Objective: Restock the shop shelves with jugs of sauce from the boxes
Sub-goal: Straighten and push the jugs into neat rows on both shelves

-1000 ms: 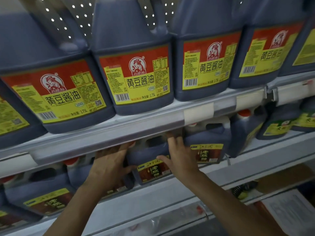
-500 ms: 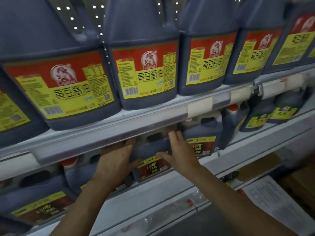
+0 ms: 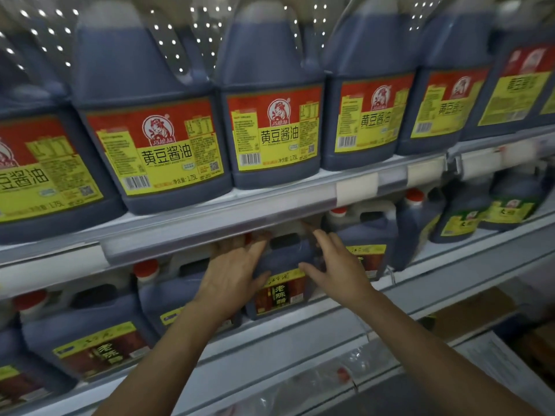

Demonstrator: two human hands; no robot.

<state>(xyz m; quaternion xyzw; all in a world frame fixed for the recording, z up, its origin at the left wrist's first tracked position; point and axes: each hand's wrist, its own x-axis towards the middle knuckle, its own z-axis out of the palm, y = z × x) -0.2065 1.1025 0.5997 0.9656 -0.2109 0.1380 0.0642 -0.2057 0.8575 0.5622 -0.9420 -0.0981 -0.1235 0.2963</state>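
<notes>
Jug in hand: a dark jug of sauce with a red-brown label stands upright on the lower shelf, tucked under the lip of the upper shelf.
Left hand: the left hand lies flat against the jug's left flank, fingers straight and reaching up towards its red cap; it presses, it does not curl round.
Right hand: the right hand rests on the jug's right shoulder, fingers extended and slightly spread, thumb towards the label.
Key relation: the jug sits directly between the two palms, ahead of the wrists; both hands are equally close to it.
Axis: its long axis runs vertically, handle opening uppermost.
Neighbours: just right of the right hand stands a matching jug; left of the left hand another, nearly touching.
Likely next move: probably a push straight back into the row, needing even pressure from both sides.
Risk: the cap sits close under the upper shelf's rail.
</notes>
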